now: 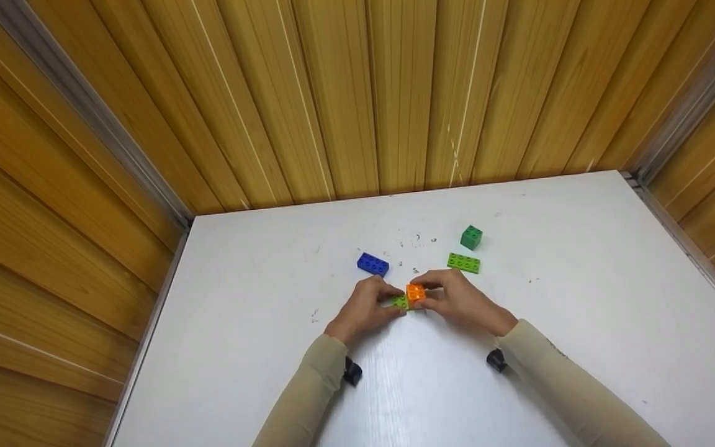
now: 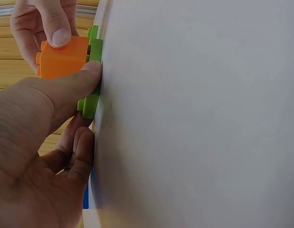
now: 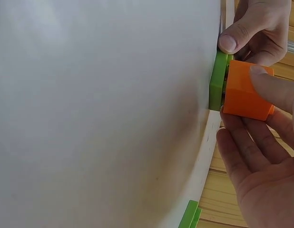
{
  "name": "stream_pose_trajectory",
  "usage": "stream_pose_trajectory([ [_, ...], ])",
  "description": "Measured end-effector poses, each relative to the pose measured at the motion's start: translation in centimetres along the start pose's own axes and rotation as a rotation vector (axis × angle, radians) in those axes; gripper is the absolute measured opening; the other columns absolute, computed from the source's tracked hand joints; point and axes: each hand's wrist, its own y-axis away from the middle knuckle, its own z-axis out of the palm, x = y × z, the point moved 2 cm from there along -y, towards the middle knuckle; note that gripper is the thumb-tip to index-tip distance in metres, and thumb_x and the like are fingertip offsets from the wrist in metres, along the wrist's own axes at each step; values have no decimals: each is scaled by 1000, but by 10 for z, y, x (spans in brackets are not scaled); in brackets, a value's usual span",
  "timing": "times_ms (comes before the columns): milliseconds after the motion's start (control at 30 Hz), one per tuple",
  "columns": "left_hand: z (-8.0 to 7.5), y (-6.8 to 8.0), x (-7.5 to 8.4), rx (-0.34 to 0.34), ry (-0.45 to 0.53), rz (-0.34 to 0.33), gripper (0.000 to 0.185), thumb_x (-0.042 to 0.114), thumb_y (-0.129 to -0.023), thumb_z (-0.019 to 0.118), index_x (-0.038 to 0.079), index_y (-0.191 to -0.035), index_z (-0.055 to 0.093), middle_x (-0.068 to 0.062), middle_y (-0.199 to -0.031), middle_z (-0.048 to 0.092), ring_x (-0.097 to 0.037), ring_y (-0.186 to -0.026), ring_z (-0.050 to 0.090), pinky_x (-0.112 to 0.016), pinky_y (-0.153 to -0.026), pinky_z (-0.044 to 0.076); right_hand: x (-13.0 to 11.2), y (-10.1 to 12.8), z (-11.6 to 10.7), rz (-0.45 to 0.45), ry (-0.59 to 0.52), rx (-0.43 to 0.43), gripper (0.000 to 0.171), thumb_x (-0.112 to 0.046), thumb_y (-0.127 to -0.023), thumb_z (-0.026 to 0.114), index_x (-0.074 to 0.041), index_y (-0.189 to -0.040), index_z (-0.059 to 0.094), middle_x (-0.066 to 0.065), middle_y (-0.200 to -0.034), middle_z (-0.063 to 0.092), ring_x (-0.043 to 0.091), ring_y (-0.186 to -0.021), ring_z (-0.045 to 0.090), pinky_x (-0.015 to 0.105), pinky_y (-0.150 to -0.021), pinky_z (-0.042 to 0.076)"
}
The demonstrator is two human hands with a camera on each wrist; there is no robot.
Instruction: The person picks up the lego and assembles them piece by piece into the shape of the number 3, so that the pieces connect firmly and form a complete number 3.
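An orange brick (image 1: 415,293) sits on top of a flat light green brick (image 1: 400,302) in the middle of the white table (image 1: 258,273). My left hand (image 1: 367,307) pinches the light green brick. In the left wrist view its thumb (image 2: 66,88) presses the brick's (image 2: 91,102) edge against the table. My right hand (image 1: 457,301) grips the orange brick. The right wrist view has that brick (image 3: 244,92) between thumb and fingers of the right hand (image 3: 261,166), set against the green brick (image 3: 216,80).
Beyond the hands lie a blue brick (image 1: 373,264), a flat green brick (image 1: 463,262) and a green cube (image 1: 471,237). Wood-panelled walls (image 1: 357,93) close in the table at the back and both sides. Small specks (image 1: 416,239) dot the table near the bricks.
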Motion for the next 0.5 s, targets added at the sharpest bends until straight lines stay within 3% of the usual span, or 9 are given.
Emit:
stream_pose_trajectory([
  [367,0,0,-2,4,9,4,32,22,-94,85,13,-124,81,3,-101,62,-9,-97,58,-28,-90,55,0,2,1,-2,12,15,30,-15,-97,80,-13,-127,78,-1,-121,78,26,-119,73,51,-109,57],
  [500,0,-1,-2,9,-11,39,33,23,-94,86,11,-124,81,2,-101,64,-8,-96,57,-27,-89,55,-1,2,0,-19,21,13,29,-14,-97,80,-12,-126,78,0,-119,78,27,-118,73,51,-108,57],
])
